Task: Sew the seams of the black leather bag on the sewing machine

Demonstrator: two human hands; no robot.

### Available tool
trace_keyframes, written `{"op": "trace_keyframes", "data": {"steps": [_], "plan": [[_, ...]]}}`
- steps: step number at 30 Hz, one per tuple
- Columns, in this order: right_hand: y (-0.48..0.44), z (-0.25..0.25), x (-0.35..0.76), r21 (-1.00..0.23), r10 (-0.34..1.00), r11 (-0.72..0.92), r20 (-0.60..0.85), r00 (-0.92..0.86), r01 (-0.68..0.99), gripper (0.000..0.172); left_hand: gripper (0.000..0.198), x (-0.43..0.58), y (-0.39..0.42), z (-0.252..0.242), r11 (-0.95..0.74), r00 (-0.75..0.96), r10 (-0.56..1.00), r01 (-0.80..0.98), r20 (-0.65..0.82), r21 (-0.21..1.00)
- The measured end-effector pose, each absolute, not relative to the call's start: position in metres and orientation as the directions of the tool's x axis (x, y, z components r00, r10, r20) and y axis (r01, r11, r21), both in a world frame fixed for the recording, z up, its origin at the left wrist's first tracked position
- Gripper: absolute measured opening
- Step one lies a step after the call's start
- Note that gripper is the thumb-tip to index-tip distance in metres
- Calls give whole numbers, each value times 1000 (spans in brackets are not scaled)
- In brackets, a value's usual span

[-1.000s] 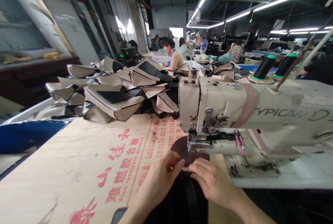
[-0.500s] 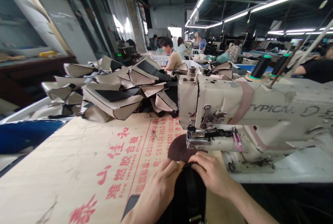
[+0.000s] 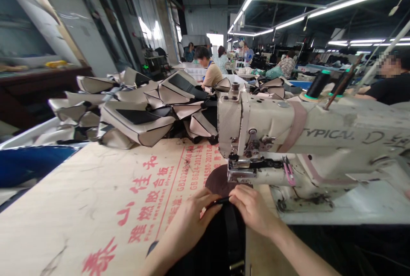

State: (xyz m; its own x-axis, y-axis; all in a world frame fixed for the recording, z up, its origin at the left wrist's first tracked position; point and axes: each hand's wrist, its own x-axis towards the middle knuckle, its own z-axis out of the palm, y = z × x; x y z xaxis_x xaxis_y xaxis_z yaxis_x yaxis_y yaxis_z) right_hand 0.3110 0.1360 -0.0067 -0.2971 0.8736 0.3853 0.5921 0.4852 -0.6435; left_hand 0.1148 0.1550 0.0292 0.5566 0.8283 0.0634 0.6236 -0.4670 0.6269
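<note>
Both hands pinch the top edge of a black fabric piece (image 3: 221, 235), which hangs down toward me and has a strap along it and a metal buckle-like fitting low down. My left hand (image 3: 195, 214) grips the edge between thumb and fingers. Close beside it, my right hand (image 3: 251, 207) is closed on the same edge. Just beyond my fingers lies a dark brown round pad (image 3: 219, 180), partly under the head of the sewing machine (image 3: 262, 122). The fabric is in front of the needle area, apart from it.
Plywood with red print (image 3: 128, 199) covers the left side. A heap of beige and black sewn pieces (image 3: 137, 115) stands behind it. Pink-handled snips (image 3: 288, 171) rest on the machine arm; black thread spools (image 3: 317, 84) stand behind. Several people work farther back.
My left hand has shifted slightly left and its thumb now shows under the fabric edge. The black piece has spread a little to the left. The view has turned slightly right.
</note>
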Motion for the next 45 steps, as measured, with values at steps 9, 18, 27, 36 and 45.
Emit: {"op": "trace_keyframes", "data": {"steps": [9,18,27,36,45], "plan": [[136,-11,310,-644,866,500,397,-305,579,30,42,94,164,24,-338,666,730,551,-157,763],[123,-7,277,-751,913,387,394,-107,536,32,50,95,186,22,-300,529,835,669,-151,680],[151,-43,239,-975,903,90,-7,429,-205,46,40,144,279,90,-667,774,586,628,-238,401],[157,-37,258,-998,961,62,66,268,23,42,44,99,261,104,-345,774,418,619,-475,705],[131,-18,241,-743,865,432,502,-2,512,29,77,57,184,58,-472,571,797,792,-197,387]]}}
